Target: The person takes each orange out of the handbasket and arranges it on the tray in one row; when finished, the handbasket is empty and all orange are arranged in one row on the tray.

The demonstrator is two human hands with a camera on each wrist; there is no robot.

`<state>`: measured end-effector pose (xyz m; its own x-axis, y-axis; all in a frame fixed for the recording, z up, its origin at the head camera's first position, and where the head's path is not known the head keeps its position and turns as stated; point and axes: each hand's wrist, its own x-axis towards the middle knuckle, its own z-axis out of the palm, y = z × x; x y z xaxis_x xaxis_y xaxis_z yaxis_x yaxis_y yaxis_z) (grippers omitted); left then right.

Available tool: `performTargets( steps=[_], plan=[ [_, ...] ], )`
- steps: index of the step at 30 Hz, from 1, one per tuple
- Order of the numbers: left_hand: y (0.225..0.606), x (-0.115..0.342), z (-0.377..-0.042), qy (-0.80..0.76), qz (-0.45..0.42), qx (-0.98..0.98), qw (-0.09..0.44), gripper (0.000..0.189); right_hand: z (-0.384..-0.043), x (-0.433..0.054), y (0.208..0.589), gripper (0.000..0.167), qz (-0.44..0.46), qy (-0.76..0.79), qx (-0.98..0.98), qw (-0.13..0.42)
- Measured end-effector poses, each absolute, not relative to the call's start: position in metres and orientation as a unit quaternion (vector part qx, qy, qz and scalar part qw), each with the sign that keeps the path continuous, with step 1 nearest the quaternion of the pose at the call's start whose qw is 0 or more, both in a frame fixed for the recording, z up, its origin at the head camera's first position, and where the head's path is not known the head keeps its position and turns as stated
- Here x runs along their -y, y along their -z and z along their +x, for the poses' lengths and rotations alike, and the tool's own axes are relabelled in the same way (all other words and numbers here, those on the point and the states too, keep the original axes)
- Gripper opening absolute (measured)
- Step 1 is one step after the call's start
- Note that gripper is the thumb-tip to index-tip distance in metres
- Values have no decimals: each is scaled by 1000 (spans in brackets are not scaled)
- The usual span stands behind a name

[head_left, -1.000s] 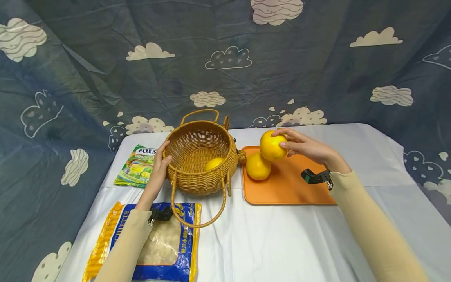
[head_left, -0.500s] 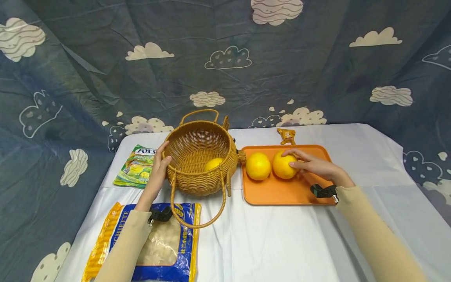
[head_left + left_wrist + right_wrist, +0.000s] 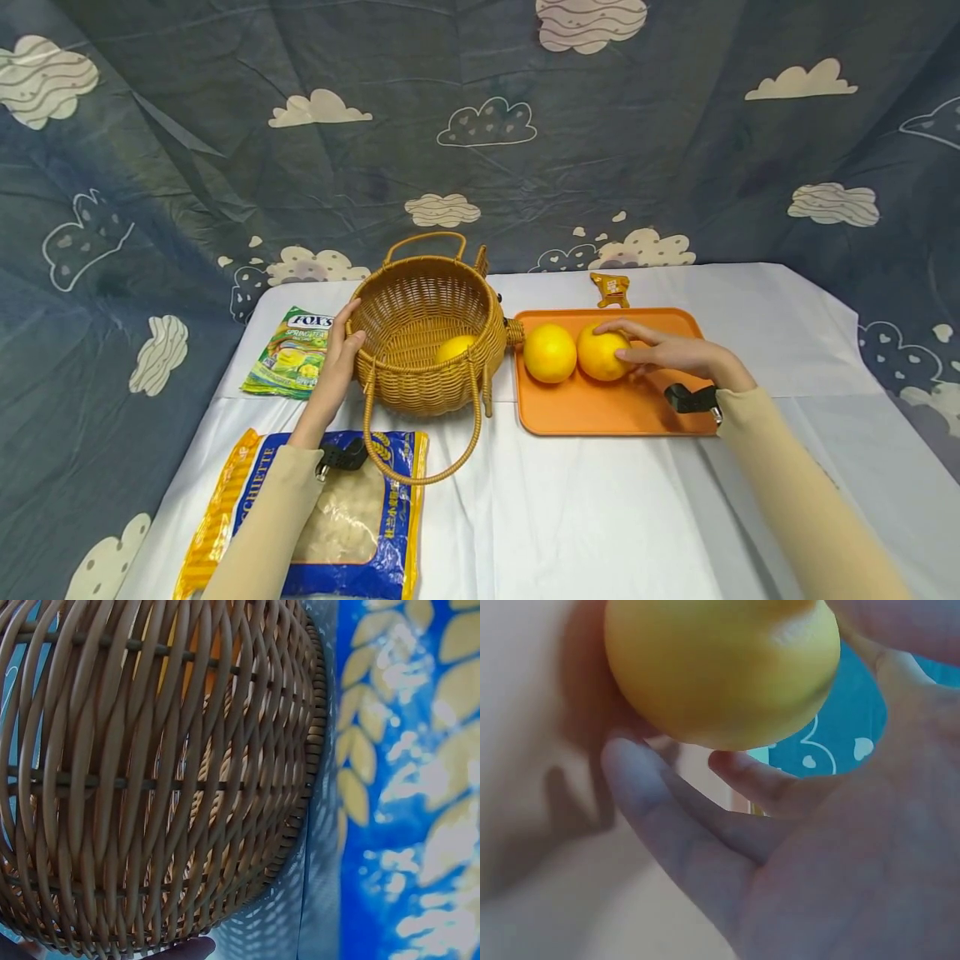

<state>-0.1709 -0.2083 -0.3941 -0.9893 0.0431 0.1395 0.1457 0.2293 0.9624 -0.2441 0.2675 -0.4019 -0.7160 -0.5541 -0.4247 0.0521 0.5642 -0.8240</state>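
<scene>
Fruit, round and yellow, lies inside the wicker basket in the head view, toward its right wall. The left hand grips the basket's left side, its thumb at the rim. To the basket's right, an orange tray bears two more yellow fruits: the nearer fruit sits just beside the basket's stub-like spout, and the farther fruit appears to touch it. The right hand holds that farther fruit on the tray with curved fingers and thumb; how firmly, I cannot tell. A small brown packet lies to the basket's right, past the tray's back edge. Left of the basket is a green packet, and in front of it lies a blue and yellow bag, which the basket's front handle partly overlaps. White cloth lies under everything, with a cloud-printed backdrop behind the basket. From the left wrist, the basket's weave fills much of the view, with a fingertip against its outside and the bag blurred beside it; what makes the orange patch behind the weave is unclear. From the right wrist, the farther fruit shows among the right hand's digits, with two fingertips close by its peel; contact there is hard to judge.
</scene>
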Motion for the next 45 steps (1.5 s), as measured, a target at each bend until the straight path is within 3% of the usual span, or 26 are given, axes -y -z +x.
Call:
performTargets(
  steps=[7,16,26,36,45],
  plan=[
    [394,208,-171,615,-67,784,51,58,-245,-271,402,57,-156,455,-810,336],
    [395,209,-172,614,-65,785,48,59,-252,-264,385,52,-184,467,-826,255],
    [394,208,-172,610,-67,788,56,59,-271,-207,342,42,-235,487,-814,212],
    [394,209,-171,605,-63,791,56,59,-290,-104,309,38,-343,489,-755,271],
    [393,208,-171,603,-59,794,56,58,-301,-37,302,43,-358,387,-744,410]
  ],
)
